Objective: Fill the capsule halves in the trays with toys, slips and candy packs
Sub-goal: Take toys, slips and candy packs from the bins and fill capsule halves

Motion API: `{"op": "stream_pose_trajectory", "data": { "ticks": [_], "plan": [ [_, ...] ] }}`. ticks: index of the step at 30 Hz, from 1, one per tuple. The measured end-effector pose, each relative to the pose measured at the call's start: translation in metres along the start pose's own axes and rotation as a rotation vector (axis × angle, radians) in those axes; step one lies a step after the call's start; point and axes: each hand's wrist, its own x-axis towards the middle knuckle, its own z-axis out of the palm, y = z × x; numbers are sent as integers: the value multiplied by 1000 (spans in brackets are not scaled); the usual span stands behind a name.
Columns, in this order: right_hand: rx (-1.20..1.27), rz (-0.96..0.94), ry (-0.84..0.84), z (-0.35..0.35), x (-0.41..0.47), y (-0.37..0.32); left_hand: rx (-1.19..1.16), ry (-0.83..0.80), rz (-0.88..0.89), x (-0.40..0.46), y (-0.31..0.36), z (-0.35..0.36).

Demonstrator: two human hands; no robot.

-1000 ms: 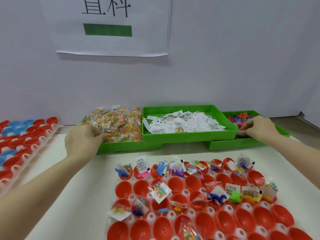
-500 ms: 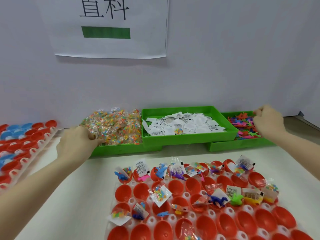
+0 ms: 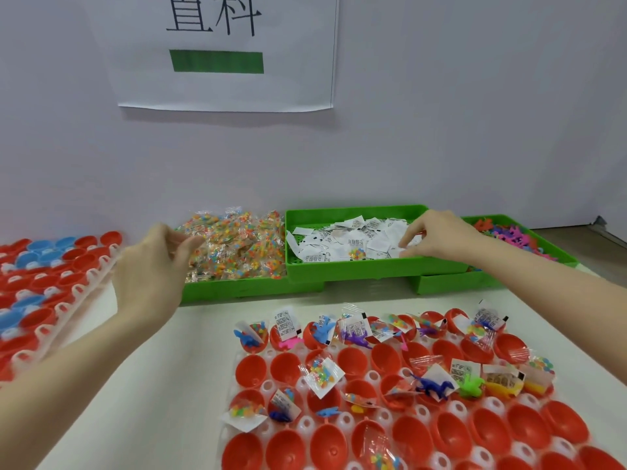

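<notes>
The right hand [image 3: 437, 237] has been shifted from the toy bin [image 3: 543, 247] to the middle bin [image 3: 356, 266], where a white slip [image 3: 405, 247] is pinched. The left hand [image 3: 152, 266] is held loosely open beside the candy packs [image 3: 237, 245]. Partly filled red capsule halves [image 3: 383, 361] sit in the near tray.

Both bare arms stretch forward; the left hand [image 3: 152, 266] hangs raised, fingers loosely curled, blurred; the right hand [image 3: 437, 237] reaches down, fingertips [image 3: 405, 249] pointing left, wrist level.
</notes>
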Motion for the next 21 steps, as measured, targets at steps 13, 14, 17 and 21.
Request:
{"op": "stream_pose_trajectory", "data": {
  "ticks": [13, 14, 17, 21],
  "plan": [
    [577, 52, 306, -22, -30, -15, -693, -65, -226, -29, 53, -21],
    [686, 64, 307, -26, -40, -21, -754, -113, -249, -36, 62, -23],
    [949, 73, 201, -35, -83, -41, -947, -311, -325, -66, 94, -29],
    [1245, 7, 43, -35, -158, -71, -1156, -527, -427, -106, 136, -45]
  ]
}}
